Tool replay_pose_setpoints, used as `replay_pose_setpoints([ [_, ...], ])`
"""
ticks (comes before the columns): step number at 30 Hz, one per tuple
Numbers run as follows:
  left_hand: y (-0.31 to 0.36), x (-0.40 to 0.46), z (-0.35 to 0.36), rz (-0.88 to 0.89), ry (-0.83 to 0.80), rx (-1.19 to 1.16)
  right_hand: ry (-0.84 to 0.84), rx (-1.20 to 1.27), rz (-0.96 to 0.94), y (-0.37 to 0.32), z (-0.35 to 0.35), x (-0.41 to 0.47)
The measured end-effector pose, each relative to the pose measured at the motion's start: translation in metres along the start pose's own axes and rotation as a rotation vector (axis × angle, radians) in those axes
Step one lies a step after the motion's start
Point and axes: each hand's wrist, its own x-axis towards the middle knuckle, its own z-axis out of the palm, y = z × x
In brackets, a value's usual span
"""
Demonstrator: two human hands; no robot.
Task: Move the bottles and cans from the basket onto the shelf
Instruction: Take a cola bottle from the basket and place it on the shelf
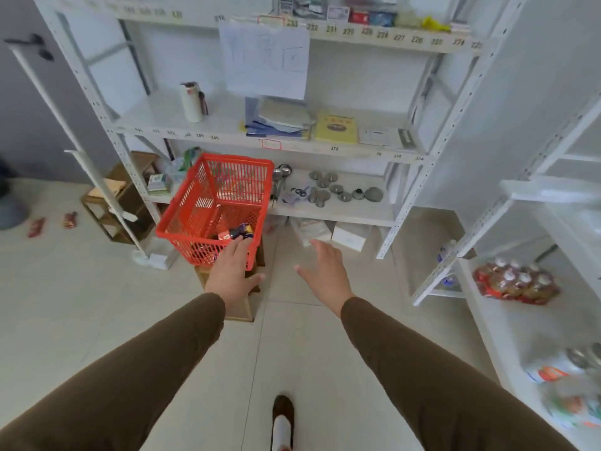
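A red plastic basket [208,209] stands on a small wooden stool in front of the white shelf unit [292,206]. At its bottom lie a few cans and packets [239,232], one dark purple, partly hidden by the basket wall. My left hand [232,271] hovers open over the basket's near rim, fingers pointing at the items. My right hand [325,271] is open with fingers spread, in the air to the right of the basket, holding nothing. Both arms wear brown sleeves.
A second white shelf [507,320] on the right holds a shrink-wrapped pack of bottles [515,283] and blurred packets. Metal bowls [341,190] lie on the low front shelf, books and a white cup above. A wooden rack [120,203] stands left. My shoe [282,418] is on the tiled floor.
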Motion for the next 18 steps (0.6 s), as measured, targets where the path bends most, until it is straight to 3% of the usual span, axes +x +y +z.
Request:
replay_pose_setpoints([
  [10,-0.109,0.132,-0.049,-0.386,0.04,-0.157,-0.177,0.19,0.037,-0.059,0.084,0.188],
  [18,-0.175,0.225,-0.044,-0.411,-0.046,-0.11,-0.324,0.329,0.18,-0.087,0.155,0.267],
])
